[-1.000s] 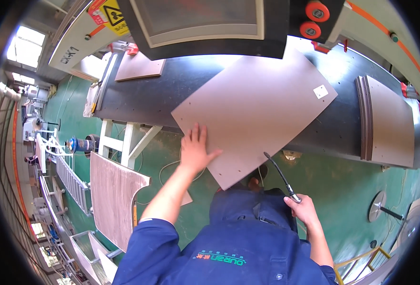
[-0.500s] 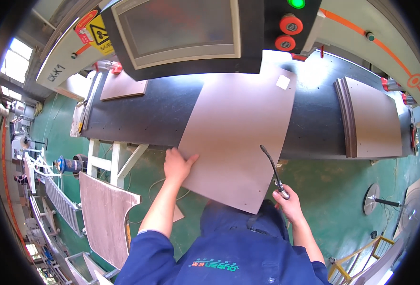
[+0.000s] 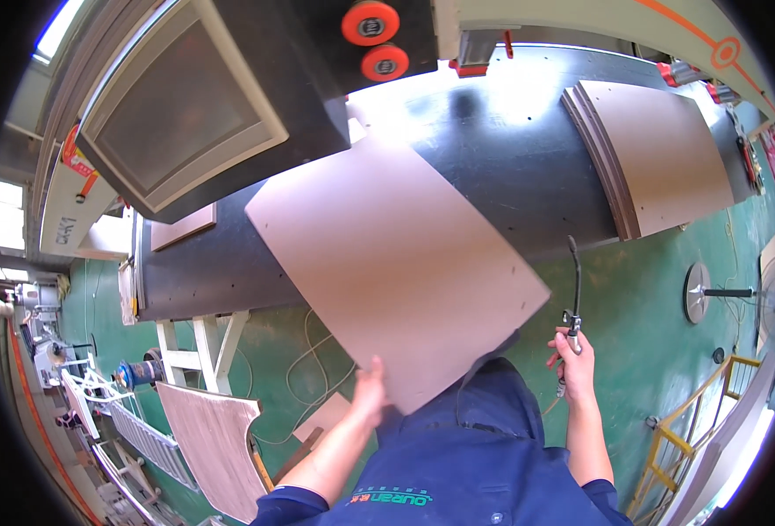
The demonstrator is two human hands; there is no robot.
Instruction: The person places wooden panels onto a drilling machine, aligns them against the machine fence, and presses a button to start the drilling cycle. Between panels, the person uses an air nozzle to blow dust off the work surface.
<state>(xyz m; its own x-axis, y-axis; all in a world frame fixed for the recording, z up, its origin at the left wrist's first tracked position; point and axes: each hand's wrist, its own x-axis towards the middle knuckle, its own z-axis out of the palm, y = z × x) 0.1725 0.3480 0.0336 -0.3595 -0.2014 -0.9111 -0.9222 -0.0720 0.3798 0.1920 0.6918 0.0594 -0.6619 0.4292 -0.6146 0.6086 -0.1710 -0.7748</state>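
Note:
A flat brownish-grey board (image 3: 387, 254) lies slanted, its far part over the dark worktable (image 3: 510, 167) and its near end reaching past the table's front edge close to my body. My left hand (image 3: 370, 394) is closed on the board's left edge near its nearest corner; some fingers are hidden under it. Off the board's right corner, my right hand (image 3: 576, 361) is wrapped round an air blow gun (image 3: 576, 294). Its thin dark nozzle points up and away, apart from the board.
A stack of similar boards (image 3: 659, 158) sits at the table's right. Over the far left hangs a control panel (image 3: 185, 105) with a screen and red buttons (image 3: 371, 24). A curved wooden panel (image 3: 212, 438) stands at lower left, beside a loose hose (image 3: 292, 377) on the floor.
The board has turned counterclockwise, its far end swinging left. My left hand moved nearer to my body, while the blow gun moved right, away from the board. My view has shifted right.

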